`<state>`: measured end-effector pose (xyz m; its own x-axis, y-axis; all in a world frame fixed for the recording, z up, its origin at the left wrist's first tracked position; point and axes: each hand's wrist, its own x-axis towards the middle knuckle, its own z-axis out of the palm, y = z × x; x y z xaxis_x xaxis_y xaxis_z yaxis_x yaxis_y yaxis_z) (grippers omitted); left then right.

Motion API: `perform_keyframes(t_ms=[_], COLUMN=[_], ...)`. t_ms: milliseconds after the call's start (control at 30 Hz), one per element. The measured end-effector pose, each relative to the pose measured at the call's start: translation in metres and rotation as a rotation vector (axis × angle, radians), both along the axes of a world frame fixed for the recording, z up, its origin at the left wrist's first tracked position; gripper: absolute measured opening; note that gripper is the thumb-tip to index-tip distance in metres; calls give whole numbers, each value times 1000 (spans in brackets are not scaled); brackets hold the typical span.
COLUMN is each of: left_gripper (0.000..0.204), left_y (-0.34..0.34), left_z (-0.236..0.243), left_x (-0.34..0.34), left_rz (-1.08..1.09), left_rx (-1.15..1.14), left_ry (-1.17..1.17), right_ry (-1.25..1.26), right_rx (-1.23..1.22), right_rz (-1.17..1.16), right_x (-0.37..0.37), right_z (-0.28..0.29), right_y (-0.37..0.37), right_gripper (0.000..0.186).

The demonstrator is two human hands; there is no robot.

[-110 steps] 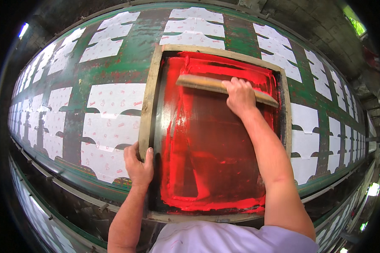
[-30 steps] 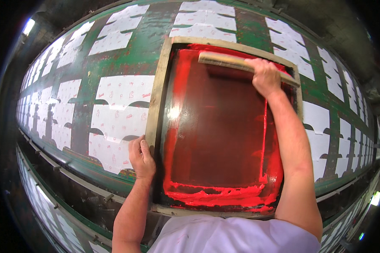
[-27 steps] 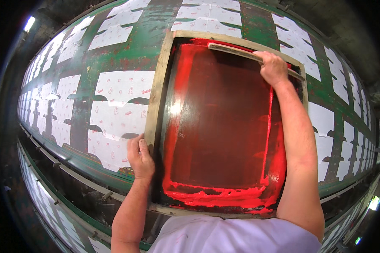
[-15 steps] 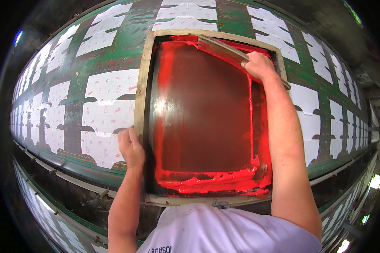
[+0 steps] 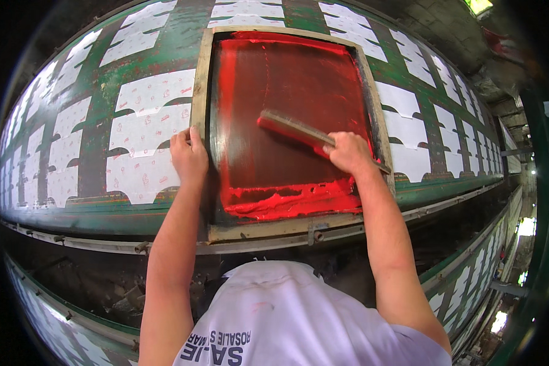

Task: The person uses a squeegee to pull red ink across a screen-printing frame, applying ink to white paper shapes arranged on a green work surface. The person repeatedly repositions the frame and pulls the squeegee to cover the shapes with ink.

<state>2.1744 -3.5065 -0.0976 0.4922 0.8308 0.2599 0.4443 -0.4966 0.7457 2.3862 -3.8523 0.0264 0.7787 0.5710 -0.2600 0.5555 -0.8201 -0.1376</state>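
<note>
A wooden-framed printing screen point(image 5: 202, 82) lies on the table in front of me. Its dark mesh carries red ink, with a thick ridge of red ink point(image 5: 299, 202) along the near edge. My right hand point(image 5: 351, 152) is closed round a long squeegee point(image 5: 296, 129), which slants across the middle of the mesh with red ink on its lower edge. One end of the squeegee reaches the frame's right side. At the frame's left side, my left hand point(image 5: 189, 157) grips the wooden edge, its fingers curled and partly hidden.
The long green table point(image 5: 73, 204) bears rows of white cut pieces. Those left of the screen point(image 5: 149, 131) have small red prints; those on the right point(image 5: 402, 134) look plain white. A metal rail point(image 5: 110, 245) runs along the near edge. Another table with white pieces point(image 5: 55, 317) stands below left.
My right hand has drawn the squeegee from the screen's far edge toward me to its middle. The far mesh now shows a reddish smear. My left hand remains on the frame; the view has shifted.
</note>
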Motion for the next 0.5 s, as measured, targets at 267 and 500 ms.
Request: perform_keyframes(t_ms=[267,500], left_gripper=[55,71], left_y=[-5,-19], left_z=[10,35], left_x=[6,11], left_rz=[51,77], left_rx=[51,105], left_ry=[172,492], right_ry=[-35,-94], right_rx=[184,311], right_rz=[323,454], right_x=[-104,-142], right_z=[-10,-21], right_y=[-54,-89], right_gripper=[15,50])
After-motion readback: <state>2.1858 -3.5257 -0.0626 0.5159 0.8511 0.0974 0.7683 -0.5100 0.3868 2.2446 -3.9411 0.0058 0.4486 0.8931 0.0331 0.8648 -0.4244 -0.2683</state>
